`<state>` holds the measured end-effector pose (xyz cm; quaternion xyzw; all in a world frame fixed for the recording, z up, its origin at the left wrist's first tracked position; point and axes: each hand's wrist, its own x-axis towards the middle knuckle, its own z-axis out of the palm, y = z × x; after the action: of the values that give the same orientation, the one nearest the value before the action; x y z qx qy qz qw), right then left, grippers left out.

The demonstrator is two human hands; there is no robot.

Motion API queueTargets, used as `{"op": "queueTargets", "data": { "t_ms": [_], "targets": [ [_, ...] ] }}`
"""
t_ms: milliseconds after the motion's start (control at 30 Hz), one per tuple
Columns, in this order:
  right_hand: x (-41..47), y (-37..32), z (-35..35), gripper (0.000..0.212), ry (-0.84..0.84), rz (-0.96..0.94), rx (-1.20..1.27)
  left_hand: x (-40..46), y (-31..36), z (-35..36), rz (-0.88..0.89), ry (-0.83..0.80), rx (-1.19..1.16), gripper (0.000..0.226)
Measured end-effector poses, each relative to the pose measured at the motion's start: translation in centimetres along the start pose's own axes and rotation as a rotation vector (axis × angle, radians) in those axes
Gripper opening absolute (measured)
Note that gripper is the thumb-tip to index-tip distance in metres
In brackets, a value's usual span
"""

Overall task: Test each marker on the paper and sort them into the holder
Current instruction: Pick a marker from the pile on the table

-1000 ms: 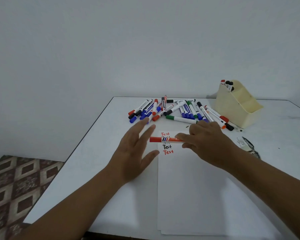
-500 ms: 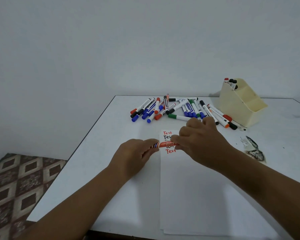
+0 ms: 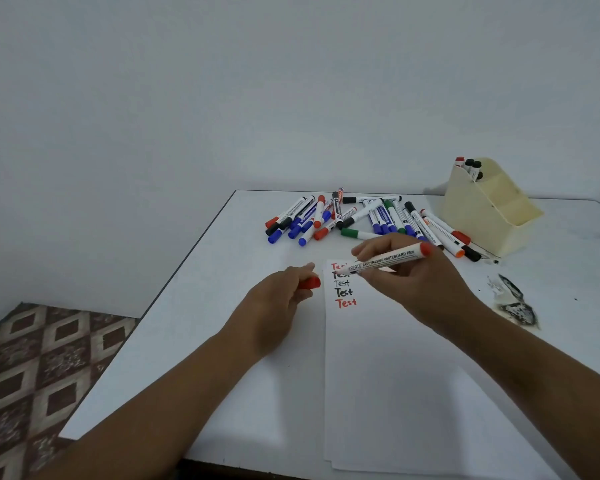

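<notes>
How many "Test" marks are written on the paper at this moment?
5, stacked in a column at the top left of the paper: red, partly covered by the marker, black, faint black, bold black, red. None seems fully hidden.

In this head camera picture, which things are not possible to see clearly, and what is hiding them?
- Marker tip: the writing end overlaps the top lines of the paper; too small to make out.
- Top "Test" words: partly covered by the marker and right hand.
- Red cap: mostly enclosed by the left hand.
- Holder front compartments: the insides face away.
- Dark object at right: blurred, unidentifiable.
</notes>
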<state>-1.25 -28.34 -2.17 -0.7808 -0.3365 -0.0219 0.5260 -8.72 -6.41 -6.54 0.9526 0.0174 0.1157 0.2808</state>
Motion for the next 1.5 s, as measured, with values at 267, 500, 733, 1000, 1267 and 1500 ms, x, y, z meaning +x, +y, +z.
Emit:
{"op": "queueTargets", "data": {
  "t_ms": [267, 500, 733, 1000, 1267, 1500],
  "targets": [
    [-0.4, -1.4, 0.4, 0.013, -0.02, 0.078, 0.219, -0.4, 0.5, -0.4, 0.032, 0.007, -0.006, 0.029],
    [-0.9, -0.9, 1.6, 0.018, -0.041, 0.045, 0.047, -0.7, 0.7, -0.7, 0.053, -0.063, -0.003, 0.023],
    [-0.7, -0.8, 2.1, 0.014, -0.093, 0.075, 0.119, -0.9, 0.4, -0.8, 0.006, -0.091, 0.02, 0.021],
    [1.8, -1.0, 2.0, 0.02, -0.228, 0.224, 0.026, 0.2, 1.5, 0.0, -0.071, -0.157, -0.014, 0.032],
    [5.9, 0.8, -5.4, 0.078, 0.039, 0.185, -0.067, 2.0, -0.9, 1.5, 0.047, -0.348, 0.449, 0.1],
    [9.5, 2.1, -16.3, 0.053, 0.3, 0.166, -0.369, 2.2, -0.9, 1.7, 0.093, -0.381, 0.568, 0.079]
  ]
}}
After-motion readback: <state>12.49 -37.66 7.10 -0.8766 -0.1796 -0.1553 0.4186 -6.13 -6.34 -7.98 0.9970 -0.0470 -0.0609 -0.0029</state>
